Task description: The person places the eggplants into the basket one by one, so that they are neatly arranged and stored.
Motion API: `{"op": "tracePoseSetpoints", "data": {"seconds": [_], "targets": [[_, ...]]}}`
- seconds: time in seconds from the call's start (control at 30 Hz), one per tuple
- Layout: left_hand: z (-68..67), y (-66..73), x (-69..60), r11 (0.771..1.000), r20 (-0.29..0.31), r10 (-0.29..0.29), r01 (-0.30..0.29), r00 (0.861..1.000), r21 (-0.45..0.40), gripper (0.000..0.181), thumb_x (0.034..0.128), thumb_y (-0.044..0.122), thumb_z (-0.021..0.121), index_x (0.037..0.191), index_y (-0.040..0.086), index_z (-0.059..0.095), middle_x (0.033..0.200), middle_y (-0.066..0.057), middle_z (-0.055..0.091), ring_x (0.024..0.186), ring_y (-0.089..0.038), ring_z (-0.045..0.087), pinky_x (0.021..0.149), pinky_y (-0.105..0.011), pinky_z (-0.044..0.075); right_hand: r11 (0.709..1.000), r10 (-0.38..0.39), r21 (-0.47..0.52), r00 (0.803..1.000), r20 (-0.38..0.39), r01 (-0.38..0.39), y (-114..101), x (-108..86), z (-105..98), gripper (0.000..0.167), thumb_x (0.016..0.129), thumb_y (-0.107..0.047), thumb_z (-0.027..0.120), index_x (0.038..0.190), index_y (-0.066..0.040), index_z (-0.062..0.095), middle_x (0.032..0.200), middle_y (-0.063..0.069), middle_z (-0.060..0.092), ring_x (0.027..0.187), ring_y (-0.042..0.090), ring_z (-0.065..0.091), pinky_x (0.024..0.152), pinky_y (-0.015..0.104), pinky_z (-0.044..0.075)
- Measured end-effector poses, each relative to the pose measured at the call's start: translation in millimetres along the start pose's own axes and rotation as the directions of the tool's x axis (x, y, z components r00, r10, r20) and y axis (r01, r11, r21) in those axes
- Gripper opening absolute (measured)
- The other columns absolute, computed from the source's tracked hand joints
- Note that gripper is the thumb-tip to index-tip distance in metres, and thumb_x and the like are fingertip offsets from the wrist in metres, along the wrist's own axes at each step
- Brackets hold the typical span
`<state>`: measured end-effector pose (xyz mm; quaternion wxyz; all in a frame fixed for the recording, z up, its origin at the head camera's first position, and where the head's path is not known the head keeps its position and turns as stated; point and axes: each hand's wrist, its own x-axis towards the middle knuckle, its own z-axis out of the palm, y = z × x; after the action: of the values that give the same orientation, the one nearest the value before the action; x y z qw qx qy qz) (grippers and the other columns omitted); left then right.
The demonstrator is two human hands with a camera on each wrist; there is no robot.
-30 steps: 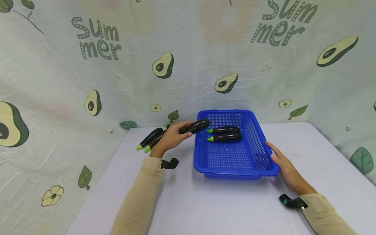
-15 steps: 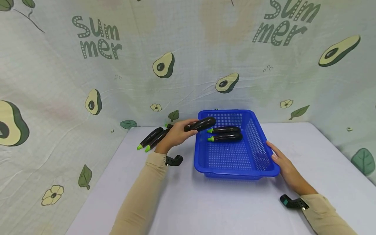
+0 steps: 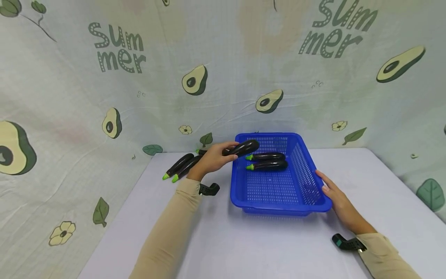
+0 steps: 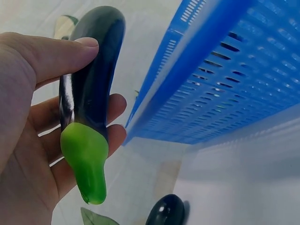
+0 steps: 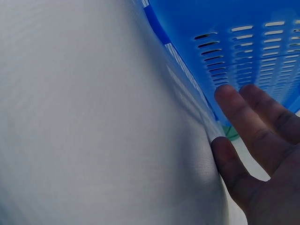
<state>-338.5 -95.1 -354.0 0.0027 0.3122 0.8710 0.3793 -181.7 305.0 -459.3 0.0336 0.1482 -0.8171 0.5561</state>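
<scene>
My left hand (image 3: 215, 158) grips a glossy dark eggplant (image 3: 245, 147) at the left rim of the blue plastic basket (image 3: 240, 193). In the left wrist view, the thumb presses across its dark body and the fingers lie behind; its green cap (image 4: 86, 145) points down. Two more eggplants (image 3: 267, 165) lie side by side inside the basket. My right hand (image 3: 343, 203) rests at the basket's right rim, with thumb and index finger touching it. The right wrist view shows its other fingers (image 5: 255, 129) fairly straight by the perforated outer wall; the thumb is hidden there.
On the white table (image 3: 209, 244), two eggplants (image 3: 179, 165) lie left of the basket, green ends toward the near left. Another eggplant (image 3: 202, 152) is partly hidden behind the left hand. A printed cloth backdrop (image 3: 223, 46) rises behind the table.
My left hand has moved right with the eggplant, whose thick end now reaches farther over the basket's left rim. The right hand and the basket have stayed in place.
</scene>
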Motion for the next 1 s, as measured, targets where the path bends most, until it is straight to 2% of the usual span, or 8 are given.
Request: {"op": "tracePoseSetpoints", "data": {"seconds": [0.37, 0.73, 1.0], "targets": [[3.5, 12.2, 10.1, 0.998, 0.065, 0.039, -0.042, 0.997, 0.045, 0.051, 0.0981, 0.031, 0.066, 0.146, 0.019, 0.054, 0.129, -0.006, 0.063, 0.107, -0.018, 0.062, 0.085, -0.033, 0.054, 1.000, 0.009, 0.002, 1.000, -0.001, -0.009, 0, 0.3, 1, 0.054, 0.111, -0.032, 0.026, 0.163, -0.030, 0.011, 0.167, 0.013, 0.001, 0.148, 0.047, 0.001, 0.095, 0.005, 0.021], [9.4, 21.1, 21.6, 0.996, 0.106, 0.061, -0.067, 0.993, 0.057, 0.050, 0.0989, 0.029, 0.066, 0.146, 0.017, 0.054, 0.130, -0.007, 0.063, 0.106, -0.017, 0.062, 0.085, -0.031, 0.054, 1.000, 0.023, 0.003, 1.000, -0.002, -0.023, 0, 1.2, 0, 0.054, 0.111, -0.033, 0.027, 0.162, -0.031, 0.011, 0.167, 0.013, 0.000, 0.147, 0.049, 0.000, 0.098, 0.009, 0.020], [14.1, 24.6, 30.5, 0.994, 0.135, 0.066, -0.077, 0.989, 0.082, 0.050, 0.0979, 0.029, 0.067, 0.145, 0.020, 0.055, 0.133, -0.007, 0.062, 0.117, -0.020, 0.061, 0.095, -0.036, 0.051, 1.000, 0.001, -0.010, 1.000, -0.005, -0.001, 0, 0.4, 1, 0.053, 0.111, -0.031, 0.026, 0.163, -0.029, 0.012, 0.167, 0.014, 0.002, 0.147, 0.049, 0.002, 0.095, 0.004, 0.023]]}}
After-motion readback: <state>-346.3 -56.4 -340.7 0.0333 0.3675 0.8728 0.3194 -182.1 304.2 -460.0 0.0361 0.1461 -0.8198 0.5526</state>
